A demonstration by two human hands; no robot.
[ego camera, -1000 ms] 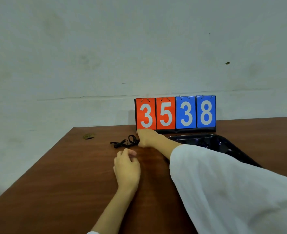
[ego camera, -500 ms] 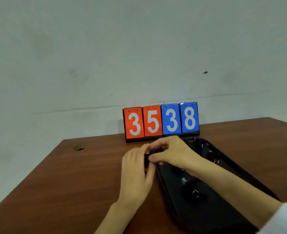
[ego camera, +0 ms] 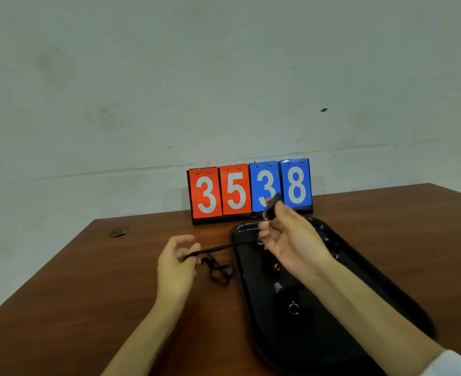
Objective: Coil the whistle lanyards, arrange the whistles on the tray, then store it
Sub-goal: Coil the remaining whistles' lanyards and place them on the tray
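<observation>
Seeing two hands, both busy with one black whistle (ego camera: 272, 206) and its lanyard (ego camera: 215, 249). Got the whistle pinched in the curled fingers of the right hand (ego camera: 291, 245), raised above the far end of the one black tray (ego camera: 319, 348), in front of the blue 3. Got the lanyard stretched across to the left hand (ego camera: 173, 264), pinched at the fingertips, with spare cord trailing in one loose tangle on the wooden table (ego camera: 88, 294) just beside the tray. Counting one scoreboard (ego camera: 234, 192): four cards, two red, two blue, reading 3 5 3 8. Spotting more whistles (ego camera: 293, 308) in the tray, too dark and blurry to count.
</observation>
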